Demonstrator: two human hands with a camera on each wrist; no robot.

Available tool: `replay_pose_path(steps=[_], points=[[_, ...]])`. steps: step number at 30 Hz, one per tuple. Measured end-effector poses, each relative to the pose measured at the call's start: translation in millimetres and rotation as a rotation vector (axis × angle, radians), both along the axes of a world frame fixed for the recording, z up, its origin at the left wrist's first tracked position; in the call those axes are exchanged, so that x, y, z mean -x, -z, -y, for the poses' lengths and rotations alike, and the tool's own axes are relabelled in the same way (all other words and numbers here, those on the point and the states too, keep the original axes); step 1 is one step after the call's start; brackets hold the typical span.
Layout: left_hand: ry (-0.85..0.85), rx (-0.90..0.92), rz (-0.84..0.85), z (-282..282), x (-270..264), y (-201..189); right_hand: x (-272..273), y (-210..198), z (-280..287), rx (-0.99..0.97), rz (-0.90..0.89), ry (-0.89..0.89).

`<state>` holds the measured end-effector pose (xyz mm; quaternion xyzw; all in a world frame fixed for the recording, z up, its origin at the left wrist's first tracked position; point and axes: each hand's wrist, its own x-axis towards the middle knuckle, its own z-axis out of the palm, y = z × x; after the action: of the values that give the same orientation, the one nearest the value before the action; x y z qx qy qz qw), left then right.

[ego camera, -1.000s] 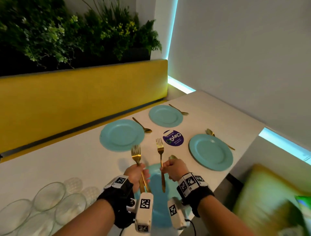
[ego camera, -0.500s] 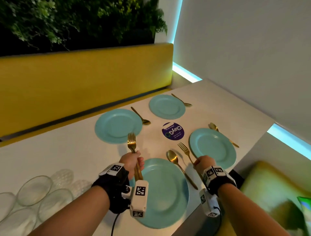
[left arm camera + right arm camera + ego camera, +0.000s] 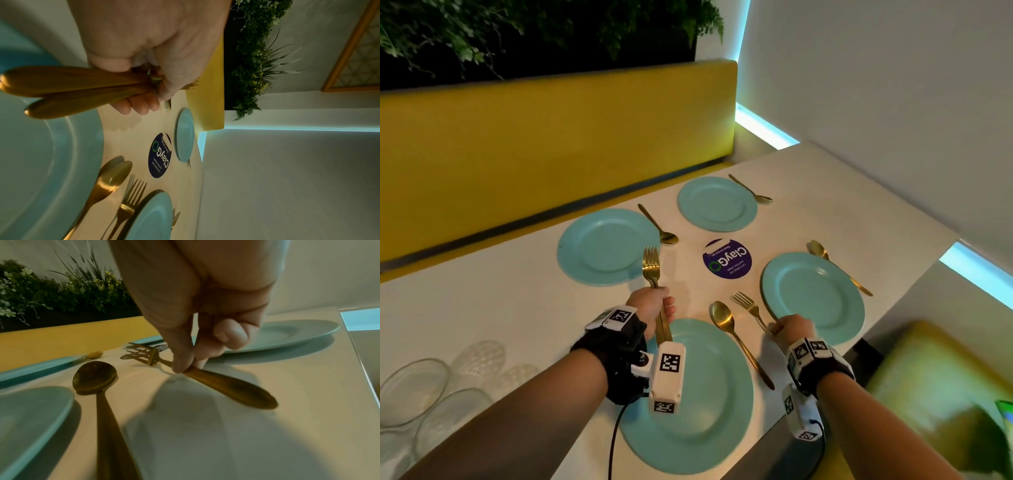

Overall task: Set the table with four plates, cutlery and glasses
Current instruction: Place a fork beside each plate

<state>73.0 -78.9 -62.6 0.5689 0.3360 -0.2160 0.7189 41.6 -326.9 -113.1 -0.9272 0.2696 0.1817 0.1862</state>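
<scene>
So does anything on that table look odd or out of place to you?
Little is wrong. The glasses lie clustered at the table's near left corner, away from the plates. A round purple sticker sits between the plates. The fork pinched by the right hand lies angled, not yet squared to its plate.

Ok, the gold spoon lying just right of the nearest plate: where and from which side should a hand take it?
Grip the spoon at its slim handle, near the end toward the person, coming from above. It lies flat on the table with the bowl pointing away, and the nearest plate crowds its left side, so a thumb-and-fingertip pinch across the handle probably suits best. The fork the right hand pinches lies close beside it.
</scene>
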Motion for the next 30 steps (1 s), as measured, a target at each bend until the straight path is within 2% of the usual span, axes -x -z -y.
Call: replay_pose_path(steps=[6,12,16,30], points=[[0.009,-0.021,-0.011,11,-4,5,-1,9,4,-0.023,0.015,0.004],[0.013,-0.035,-0.016,20,-3,8,-1,7,2,0.087,0.102,0.08],[0.02,-0.038,-0.022,27,-2,10,1,6,8,0.071,0.139,0.086],[0.024,-0.062,-0.045,42,10,15,4,4,23,0.055,0.118,0.074]])
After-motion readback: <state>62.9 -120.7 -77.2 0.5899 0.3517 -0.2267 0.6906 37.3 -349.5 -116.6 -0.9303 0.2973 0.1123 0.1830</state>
